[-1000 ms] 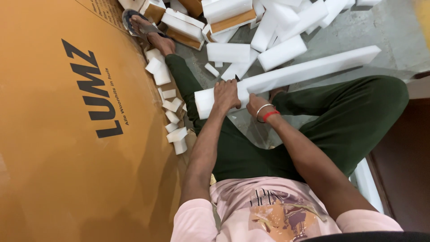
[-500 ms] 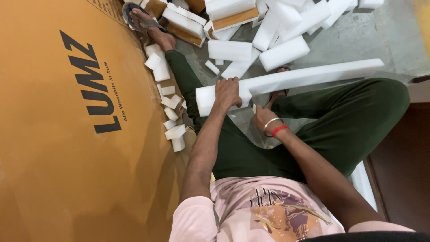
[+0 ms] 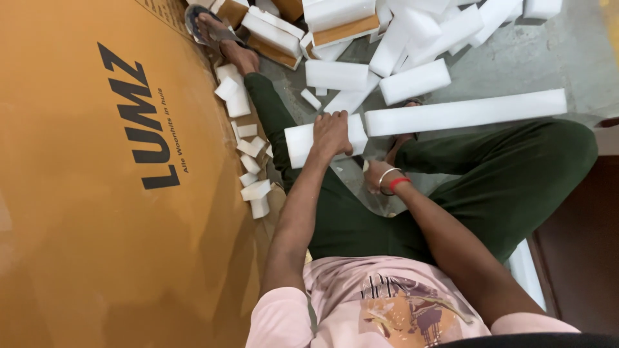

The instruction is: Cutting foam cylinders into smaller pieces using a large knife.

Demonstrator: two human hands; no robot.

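The person sits on the floor in dark green trousers (image 3: 503, 174) and a pink shirt (image 3: 387, 309), legs spread, with a long white foam bar (image 3: 464, 111) lying across the middle of the frame. The bar is plain white, square-edged and matte, and it shows as two lengths: a short block (image 3: 303, 140) at centre, and a much longer stretch running off to the right, with a thin break visible between them just right of the left hand (image 3: 332, 132). That left hand lies on top of the short block, fingers curled down over its far edge and closed on it. The right hand (image 3: 377, 177) sits lower, just below the bar near the break, with a metal bangle and a red band at the wrist; its fingers are turned away under the hand, so I cannot tell how far they are closed or whether they hold anything.

A big tan cardboard carton (image 3: 97, 193) with dark lettering fills the left half of the frame. Small white foam offcuts (image 3: 251, 161) lie scattered along its edge beside the left leg. At the top of the frame more white foam blocks (image 3: 412, 80) are heaped on the grey concrete floor (image 3: 554, 58), some backed with brown board. A sandalled foot (image 3: 213, 29) shows at upper left.
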